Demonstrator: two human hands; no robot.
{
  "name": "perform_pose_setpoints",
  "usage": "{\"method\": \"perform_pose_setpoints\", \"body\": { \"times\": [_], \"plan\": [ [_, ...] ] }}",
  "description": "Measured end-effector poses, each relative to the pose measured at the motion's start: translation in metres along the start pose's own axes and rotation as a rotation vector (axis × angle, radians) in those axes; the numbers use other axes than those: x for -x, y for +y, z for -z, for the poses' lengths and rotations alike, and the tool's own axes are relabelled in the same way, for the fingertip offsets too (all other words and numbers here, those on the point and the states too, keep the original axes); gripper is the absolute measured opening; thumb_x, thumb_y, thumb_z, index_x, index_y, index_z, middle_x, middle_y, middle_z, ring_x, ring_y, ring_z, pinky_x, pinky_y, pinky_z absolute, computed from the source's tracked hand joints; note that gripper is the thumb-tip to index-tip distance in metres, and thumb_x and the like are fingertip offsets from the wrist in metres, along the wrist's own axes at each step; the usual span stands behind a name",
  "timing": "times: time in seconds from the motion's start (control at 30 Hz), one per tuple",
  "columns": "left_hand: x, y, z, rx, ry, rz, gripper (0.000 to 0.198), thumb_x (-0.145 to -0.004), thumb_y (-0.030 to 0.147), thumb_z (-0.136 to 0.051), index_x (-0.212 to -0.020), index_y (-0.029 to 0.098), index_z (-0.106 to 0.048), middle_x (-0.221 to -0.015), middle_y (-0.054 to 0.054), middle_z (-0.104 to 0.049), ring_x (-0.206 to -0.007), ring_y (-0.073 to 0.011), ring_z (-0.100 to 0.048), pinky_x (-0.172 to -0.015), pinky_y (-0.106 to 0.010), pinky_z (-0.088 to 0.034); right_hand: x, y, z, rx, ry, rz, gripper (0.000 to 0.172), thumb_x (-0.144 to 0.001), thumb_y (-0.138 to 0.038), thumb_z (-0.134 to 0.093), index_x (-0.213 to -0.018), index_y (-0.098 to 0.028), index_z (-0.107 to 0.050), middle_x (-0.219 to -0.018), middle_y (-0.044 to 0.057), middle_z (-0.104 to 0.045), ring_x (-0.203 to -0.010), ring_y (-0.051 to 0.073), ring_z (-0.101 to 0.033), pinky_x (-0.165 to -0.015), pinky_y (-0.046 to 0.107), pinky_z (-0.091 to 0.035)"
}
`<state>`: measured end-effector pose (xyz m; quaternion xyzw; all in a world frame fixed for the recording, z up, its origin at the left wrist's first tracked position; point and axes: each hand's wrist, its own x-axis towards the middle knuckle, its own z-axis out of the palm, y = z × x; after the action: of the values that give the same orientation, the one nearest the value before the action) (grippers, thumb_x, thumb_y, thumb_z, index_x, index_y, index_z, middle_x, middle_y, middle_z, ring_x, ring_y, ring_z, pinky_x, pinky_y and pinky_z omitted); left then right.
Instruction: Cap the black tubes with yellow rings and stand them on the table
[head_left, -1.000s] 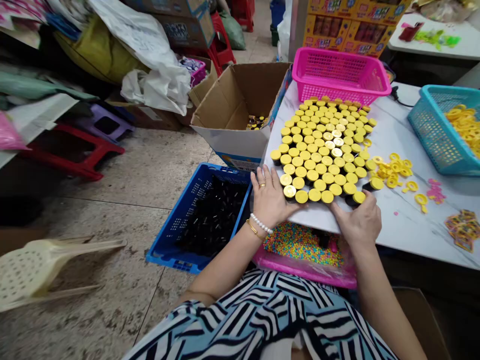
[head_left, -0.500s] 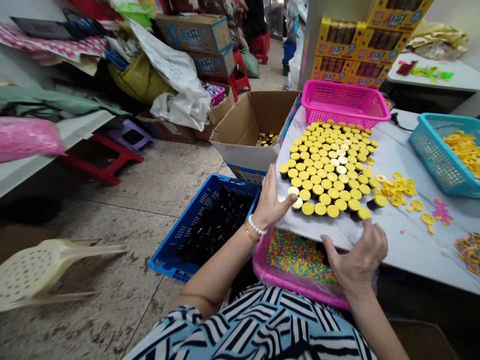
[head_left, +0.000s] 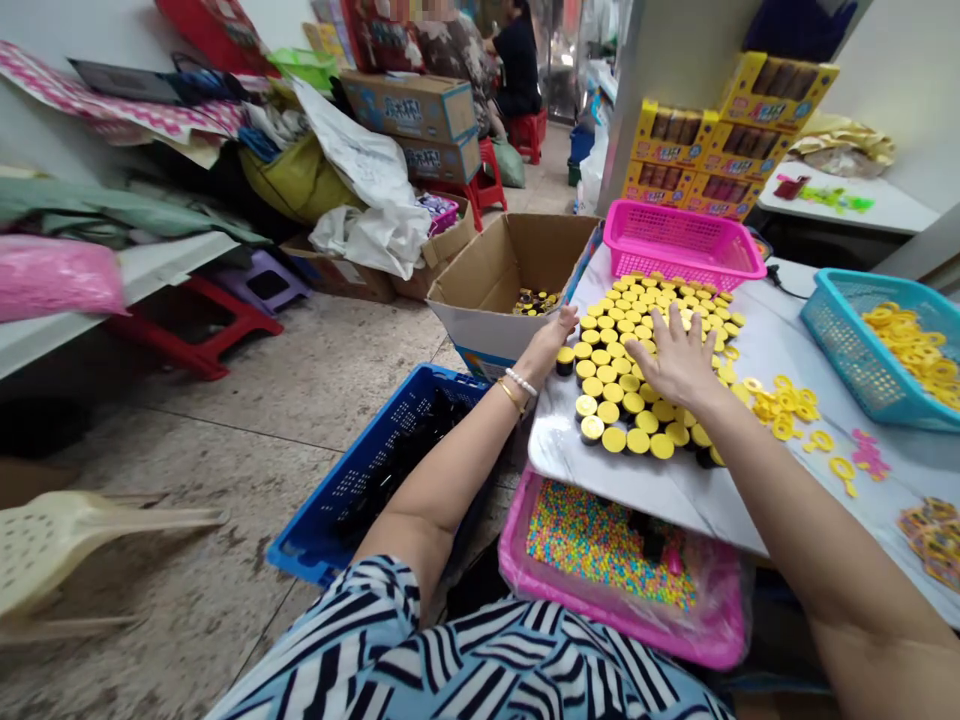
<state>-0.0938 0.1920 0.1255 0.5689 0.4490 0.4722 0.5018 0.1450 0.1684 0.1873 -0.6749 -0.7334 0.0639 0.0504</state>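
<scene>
Many small black containers with yellow lids [head_left: 615,385] stand packed together on the white marbled table [head_left: 559,440]. My right hand [head_left: 679,360] lies over the middle of them, fingers spread, palm down. At the table's left edge is my left hand [head_left: 551,345], its fingers extended, beside a single yellow-lidded container [head_left: 565,361] at the group's left side. Neither hand grips anything visible. Below the table's front edge, a pink tray [head_left: 517,570] holds small coloured balls [head_left: 592,540] and a few dark pieces.
An open cardboard box [head_left: 480,270] stands left of the table, above a blue crate [head_left: 337,470] of black pieces. Behind the lids is a pink basket [head_left: 682,240]. Yellow rings [head_left: 784,405] and a turquoise basket [head_left: 847,340] lie right. People sit far back.
My right hand has moved from the table's front edge up over the middle of the lids. My left hand has shifted up along the left edge. The view has shifted slightly.
</scene>
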Motion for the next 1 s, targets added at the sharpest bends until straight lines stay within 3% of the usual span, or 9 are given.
{"method": "perform_pose_setpoints", "body": {
  "times": [0.1, 0.2, 0.4, 0.57, 0.83, 0.93, 1.0],
  "plan": [
    [-0.019, -0.005, 0.007, 0.173, -0.057, 0.051, 0.12, -0.08, 0.101, -0.022, -0.166, 0.016, -0.03, -0.172, -0.014, -0.027, -0.162, -0.031, -0.026, -0.134, -0.047, -0.021, -0.014, -0.005, -0.017, 0.027, -0.046, -0.023, 0.101, -0.091, -0.087, -0.01, -0.171, -0.026, -0.013, -0.177, 0.004, 0.002, -0.162, 0.046, 0.005, -0.128, 0.071, 0.002],
    [-0.032, -0.013, 0.002, 0.229, -0.084, 0.034, 0.117, -0.084, 0.097, -0.021, -0.167, 0.015, -0.024, -0.175, -0.01, -0.016, -0.165, -0.0276, -0.016, -0.136, -0.044, -0.014, -0.016, -0.005, -0.035, 0.049, -0.06, -0.033, 0.104, -0.089, -0.089, -0.009, -0.171, -0.026, -0.013, -0.176, 0.005, -0.001, -0.161, 0.047, 0.0, -0.128, 0.071, -0.001],
    [-0.052, -0.023, -0.018, 0.253, -0.168, 0.009, 0.107, -0.092, 0.089, -0.031, -0.168, 0.015, -0.021, -0.175, -0.006, -0.015, -0.165, -0.0245, -0.013, -0.136, -0.036, -0.016, -0.017, -0.005, -0.046, 0.069, -0.024, -0.045, 0.102, -0.089, -0.089, -0.009, -0.171, -0.029, -0.011, -0.177, 0.003, 0.0, -0.162, 0.045, -0.002, -0.129, 0.068, 0.0],
    [-0.069, -0.028, -0.024, 0.297, -0.178, 0.013, 0.095, -0.095, 0.085, -0.031, -0.166, 0.022, -0.031, -0.174, -0.004, -0.021, -0.163, -0.0268, -0.022, -0.135, -0.042, -0.023, -0.021, -0.004, -0.049, 0.007, 0.011, -0.047, 0.099, -0.091, -0.088, -0.014, -0.17, -0.03, -0.014, -0.176, 0.004, -0.005, -0.162, 0.044, -0.002, -0.127, 0.07, 0.002],
    [-0.069, -0.02, -0.025, 0.237, -0.136, -0.037, 0.103, -0.088, 0.088, -0.044, -0.163, 0.017, -0.038, -0.171, -0.012, -0.029, -0.161, -0.031, -0.029, -0.135, -0.046, -0.023, -0.028, 0.0, -0.055, -0.029, 0.091, 0.016, 0.1, -0.092, -0.087, -0.023, -0.166, -0.022, -0.033, -0.172, 0.015, -0.023, -0.16, 0.046, -0.017, -0.122, 0.077, -0.01],
    [-0.061, -0.014, -0.021, 0.23, -0.114, -0.012, 0.113, -0.085, 0.094, -0.031, -0.164, 0.013, -0.034, -0.172, -0.016, -0.024, -0.161, -0.0345, -0.026, -0.135, -0.049, -0.024, -0.022, -0.001, -0.047, -0.033, 0.109, 0.038, 0.096, -0.093, -0.083, -0.027, -0.163, -0.019, -0.04, -0.169, 0.019, -0.029, -0.156, 0.048, -0.026, -0.119, 0.079, -0.02],
    [-0.051, -0.012, -0.016, 0.215, -0.102, 0.001, 0.121, -0.082, 0.097, -0.021, -0.165, 0.01, -0.029, -0.172, -0.02, -0.023, -0.161, -0.0366, -0.025, -0.134, -0.052, -0.023, -0.003, -0.003, -0.045, -0.03, 0.154, 0.088, 0.089, -0.096, -0.078, -0.028, -0.163, -0.022, -0.042, -0.169, 0.017, -0.03, -0.157, 0.046, -0.027, -0.118, 0.078, -0.023]
  ]
}}
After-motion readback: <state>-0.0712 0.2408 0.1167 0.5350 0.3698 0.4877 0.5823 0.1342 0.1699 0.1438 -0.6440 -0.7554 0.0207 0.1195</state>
